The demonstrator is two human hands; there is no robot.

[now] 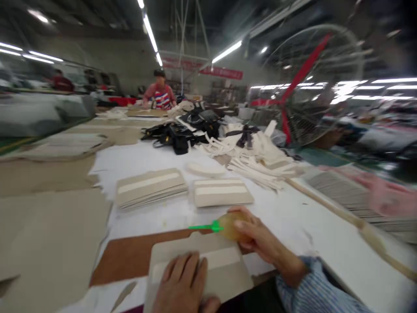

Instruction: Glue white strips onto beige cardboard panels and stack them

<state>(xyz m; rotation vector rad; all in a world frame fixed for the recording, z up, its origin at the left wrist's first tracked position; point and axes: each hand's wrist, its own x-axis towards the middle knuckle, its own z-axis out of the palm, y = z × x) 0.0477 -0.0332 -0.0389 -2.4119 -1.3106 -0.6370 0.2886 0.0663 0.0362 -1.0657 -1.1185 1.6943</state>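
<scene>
From my remote place I see a wide hall with a dark ceiling (97, 21). Bright tube lights (150, 32) cross the upper frame. Behind stands a pale wall (114, 58), and a red banner (223, 72) hangs at upper centre. At upper right is a big fan (305, 68), above green floor (322, 156).

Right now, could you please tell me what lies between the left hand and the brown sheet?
The head view shows a beige panel with a pale strip there: the left hand rests on it, and it overlaps the brown sheet.
</scene>
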